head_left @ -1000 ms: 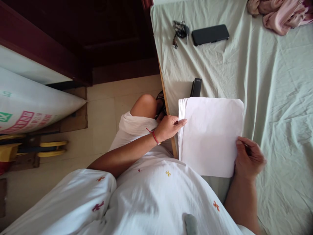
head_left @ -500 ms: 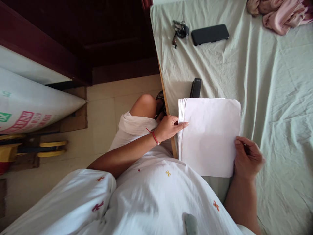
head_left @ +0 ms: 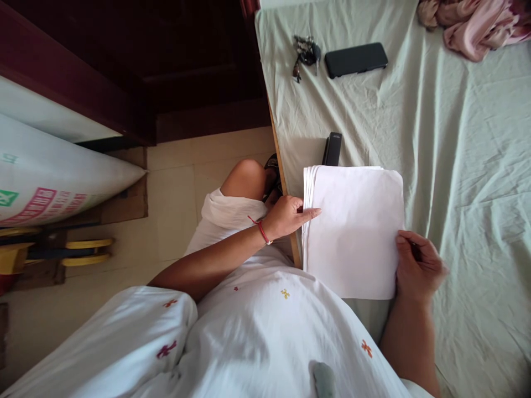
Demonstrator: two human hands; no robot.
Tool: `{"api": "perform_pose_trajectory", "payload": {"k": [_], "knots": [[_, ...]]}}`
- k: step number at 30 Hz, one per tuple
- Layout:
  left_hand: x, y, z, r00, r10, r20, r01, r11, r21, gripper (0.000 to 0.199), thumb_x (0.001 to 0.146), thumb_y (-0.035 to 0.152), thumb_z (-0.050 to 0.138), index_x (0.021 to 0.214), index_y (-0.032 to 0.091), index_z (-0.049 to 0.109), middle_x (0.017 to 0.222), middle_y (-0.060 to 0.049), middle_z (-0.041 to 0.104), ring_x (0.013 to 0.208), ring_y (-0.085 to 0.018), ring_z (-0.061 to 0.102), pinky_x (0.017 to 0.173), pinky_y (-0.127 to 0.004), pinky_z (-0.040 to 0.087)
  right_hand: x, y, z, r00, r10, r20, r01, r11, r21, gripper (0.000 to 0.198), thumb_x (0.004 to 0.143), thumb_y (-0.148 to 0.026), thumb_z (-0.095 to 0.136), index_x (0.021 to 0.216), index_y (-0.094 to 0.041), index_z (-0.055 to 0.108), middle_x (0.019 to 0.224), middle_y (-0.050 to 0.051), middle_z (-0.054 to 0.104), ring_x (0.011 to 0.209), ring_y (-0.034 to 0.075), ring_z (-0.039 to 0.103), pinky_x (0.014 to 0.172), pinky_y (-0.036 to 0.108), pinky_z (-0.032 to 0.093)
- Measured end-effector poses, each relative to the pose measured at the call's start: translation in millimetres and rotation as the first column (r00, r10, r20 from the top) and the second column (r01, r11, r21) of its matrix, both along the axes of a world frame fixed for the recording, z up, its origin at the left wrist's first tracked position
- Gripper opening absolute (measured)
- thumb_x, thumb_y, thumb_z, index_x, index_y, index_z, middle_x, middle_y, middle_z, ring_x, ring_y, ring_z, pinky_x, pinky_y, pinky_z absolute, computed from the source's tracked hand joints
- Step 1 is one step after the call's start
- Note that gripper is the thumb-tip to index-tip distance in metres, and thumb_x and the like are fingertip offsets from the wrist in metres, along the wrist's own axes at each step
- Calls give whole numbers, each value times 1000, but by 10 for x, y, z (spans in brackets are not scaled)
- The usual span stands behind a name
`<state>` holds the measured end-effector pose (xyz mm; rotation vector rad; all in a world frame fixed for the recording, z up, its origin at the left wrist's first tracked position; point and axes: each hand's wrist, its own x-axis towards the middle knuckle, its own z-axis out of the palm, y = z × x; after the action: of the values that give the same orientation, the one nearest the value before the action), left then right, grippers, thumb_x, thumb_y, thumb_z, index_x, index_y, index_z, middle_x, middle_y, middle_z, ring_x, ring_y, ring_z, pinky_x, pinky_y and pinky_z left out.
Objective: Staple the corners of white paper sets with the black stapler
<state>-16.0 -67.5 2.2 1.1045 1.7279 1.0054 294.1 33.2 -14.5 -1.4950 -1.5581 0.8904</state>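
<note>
Nearest, the left hand pinches the stack of white paper at its left edge; the right hand grips its right edge. The stack lies on the pale green sheet. Beyond lie a phone and keys. The floor sack bears red print, perhaps lettering, unreadable.

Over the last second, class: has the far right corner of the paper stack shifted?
Yes. The paper stack's right edge has drawn in leftward, toward the black stapler, which lies unmoved on the sheet. Both hands hold the stack.
</note>
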Motion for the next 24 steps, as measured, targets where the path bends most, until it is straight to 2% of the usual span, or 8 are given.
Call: {"api": "perform_pose_trajectory", "payload": {"k": [7, 9, 11, 13, 15, 18, 22, 24], "knots": [[0, -3, -34, 999, 19, -45, -19, 1000, 0, 76, 87, 81, 61, 53, 23, 28, 57, 4, 24, 58, -9, 22, 53, -29, 16, -11, 6, -4, 1000, -1, 12, 1, 1000, 18, 28, 86, -45, 86, 100, -20, 86, 87, 4, 79, 78, 18, 67, 74, 34, 55], [2, -15, -49, 999, 54, 0, -54, 999, 4, 76, 86, 80, 65, 53, 22, 28, 56, 4, 23, 57, -8, 23, 53, -28, 16, -13, 16, -7, 1000, -15, -11, 16, 1000, 27, 29, 86, -46, 86, 100, -20, 85, 84, 4, 76, 73, 17, 63, 67, 33, 52], [7, -21, -57, 982, 134, 132, -133, 991, -14, 76, 83, 79, 71, 53, 22, 32, 55, 5, 25, 55, -7, 25, 50, -26, 18, -15, 31, -8, 998, -32, -57, 34, 999, 18, 29, 86, -46, 86, 100, -21, 83, 82, 4, 74, 65, 15, 58, 59, 31, 47], [14, -16, -46, 912, 253, 323, -248, 967, -56, 72, 74, 79, 81, 55, 20, 43, 54, 5, 33, 51, -7, 29, 46, -24, 21, -23, 47, -8, 991, -57, -119, 58, 998, 2, 29, 85, -47, 86, 100, -22, 82, 85, 3, 74, 61, 13, 56, 56, 30, 46], [16, 2, -7, 796, 362, 485, -365, 926, -92, 67, 63, 76, 91, 61, 18, 57, 58, 4, 45, 49, -6, 35, 42, -22, 23, -40, 59, -7, 982, -81, -168, 83, 997, 2, 31, 84, -48, 87, 100, -22, 81, 90, 2, 77, 60, 11, 57, 57, 29, 48], [6, 39, 90, 650, 439, 621, -480, 870, -114, 65, 52, 69, 100, 65, 16, 64, 59, 5, 51, 47, -4, 38, 39, -19, 26, -64, 63, 6, 975, -66, -211, 72, 997, 20, 34, 89, -52, 82, 103, -21, 80, 93, 2, 79, 63, 12, 60, 60, 28, 51], [-5, 67, 188, 518, 475, 712, -560, 817, -137, 64, 47, 62, 105, 65, 16, 63, 57, 7, 53, 45, -3, 41, 37, -17, 29, -22, 30, 41, 954, 35, -297, -46, 999, -30, 41, 99, -57, 72, 105, -18, 82, 84, 5, 80, 64, 13, 63, 56, 27, 50], [5, 68, 205, 464, 494, 735, -585, 794, -165, 62, 49, 56, 107, 67, 17, 62, 58, 7, 54, 44, -2, 42, 36, -16, 29, 35, 6, 49, 941, 139, -309, -179, 978, -105, 48, 102, -61, 66, 102, -16, 83, 79, 6, 80, 59, 14, 64, 53, 28, 51]]}}
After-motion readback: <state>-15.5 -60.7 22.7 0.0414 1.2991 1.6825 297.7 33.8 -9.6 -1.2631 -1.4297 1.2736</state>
